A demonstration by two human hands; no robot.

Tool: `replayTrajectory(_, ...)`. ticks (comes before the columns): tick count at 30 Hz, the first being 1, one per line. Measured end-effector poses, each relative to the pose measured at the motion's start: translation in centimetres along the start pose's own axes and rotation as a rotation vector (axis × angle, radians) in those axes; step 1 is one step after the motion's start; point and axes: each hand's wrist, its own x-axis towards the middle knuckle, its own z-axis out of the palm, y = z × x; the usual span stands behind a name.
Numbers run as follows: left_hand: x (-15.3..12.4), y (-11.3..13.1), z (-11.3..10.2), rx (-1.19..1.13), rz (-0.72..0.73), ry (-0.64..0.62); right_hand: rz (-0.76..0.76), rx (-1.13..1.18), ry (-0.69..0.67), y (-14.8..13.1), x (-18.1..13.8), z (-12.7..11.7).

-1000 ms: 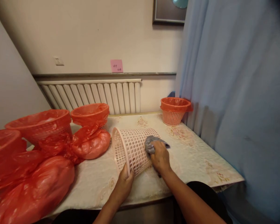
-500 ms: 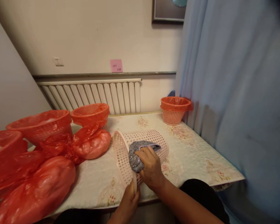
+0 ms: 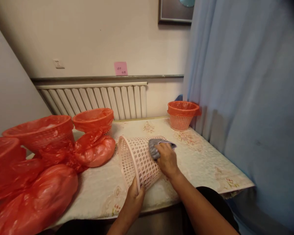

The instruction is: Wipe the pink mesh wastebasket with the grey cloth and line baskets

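A pale pink perforated plastic basket (image 3: 144, 161) lies on its side on the table, its open mouth turned to the left. My left hand (image 3: 134, 196) grips the rim at the near, lower side, thumb outside and fingers partly hidden. A grey speckled cloth (image 3: 154, 147) with a light purple edge is bunched in my right hand (image 3: 167, 160). That hand presses the cloth against the basket's outer wall, towards the base end.
Several baskets lined with red plastic bags (image 3: 39, 130) crowd the left side, bags spilling forward. One red-rimmed basket (image 3: 182, 119) stands at the back right by a blue curtain (image 3: 230, 98). A floral tablecloth (image 3: 198, 166) covers the table; a radiator (image 3: 95, 101) is behind.
My right hand has moved the cloth away from near the rim, right and slightly up along the basket's wall. My left hand still holds the rim.
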Motion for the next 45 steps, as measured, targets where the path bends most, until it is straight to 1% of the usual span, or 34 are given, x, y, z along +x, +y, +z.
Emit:
replayTrajectory(2,-0.2,-0.1,-0.2,0.005,-0.005,-0.011,0.145,-0.058,0.029,3.5,0.3,0.4)
replayTrajectory(4,-0.1,0.0,-0.4,-0.002,-0.007,-0.004,0.326,-0.12,0.043,6.3,0.3,0.7)
replayTrajectory(6,0.2,0.1,-0.6,-0.014,-0.008,0.01,0.432,-0.157,0.043,7.6,0.1,0.9)
replayTrajectory(7,0.5,0.0,-0.8,-0.021,-0.005,0.017,0.447,-0.16,0.04,7.6,-0.1,1.0)
replayTrajectory(8,0.8,0.0,-0.9,-0.029,-0.002,0.022,0.434,-0.146,0.04,7.2,-0.2,1.1)
replayTrajectory(10,1.5,-0.1,-1.2,-0.051,0.005,0.021,0.348,-0.065,0.048,5.0,-0.7,1.3)
replayTrajectory(12,2.1,-0.3,-1.4,-0.066,0.022,0.015,0.204,0.073,0.052,1.8,-1.3,1.4)
replayTrajectory(14,2.6,-0.4,-1.7,-0.077,0.053,0.008,0.061,0.205,0.024,-1.8,-2.1,1.4)
replayTrajectory(15,2.7,-0.5,-1.8,-0.076,0.074,0.005,0.014,0.253,0.003,-3.4,-2.5,1.3)
replayTrajectory(17,2.8,-0.8,-2.0,-0.053,0.114,-0.001,-0.089,0.292,-0.047,-6.0,-3.3,1.1)
replayTrajectory(19,2.6,-1.2,-2.1,-0.006,0.136,-0.007,-0.138,0.293,-0.071,-7.3,-3.7,0.8)
replayTrajectory(22,1.4,-2.1,-1.8,0.06,0.103,-0.029,-0.119,0.29,-0.051,-7.6,-3.5,0.4)
replayTrajectory(26,-0.6,-3.1,-0.9,0.041,0.09,-0.147,-0.087,0.276,0.0,-7.3,-2.6,-0.5)
replayTrajectory(29,-1.1,-2.9,-0.6,0.004,0.094,-0.201,-0.099,0.256,-0.009,-7.4,-2.3,-1.2)
replayTrajectory(31,-0.7,-2.1,-0.7,0.012,0.053,-0.174,-0.107,0.24,-0.026,-7.5,-2.4,-1.4)
replayTrajectory(34,0.4,-0.6,-1.1,0.043,0.007,-0.051,-0.124,0.222,-0.041,-7.5,-2.6,-1.2)
replayTrajectory(36,0.9,-0.1,-1.1,0.046,0.005,0.007,-0.136,0.209,-0.038,-7.5,-2.8,-1.1)
replayTrajectory(38,1.0,0.0,-0.9,0.038,0.012,0.011,-0.145,0.184,-0.036,-7.4,-2.7,-1.0)
replayTrajectory(41,0.3,-0.5,-0.6,0.006,0.038,-0.027,-0.144,0.117,-0.039,-6.8,-2.0,-1.1)
replayTrajectory(43,-0.5,-0.9,-0.5,0.0,0.036,-0.063,-0.119,0.06,-0.032,-5.7,-1.3,-1.0)
replayTrajectory(45,-1.0,-1.0,-0.5,0.023,0.014,-0.086,-0.067,0.005,-0.013,-3.5,-0.5,-0.7)
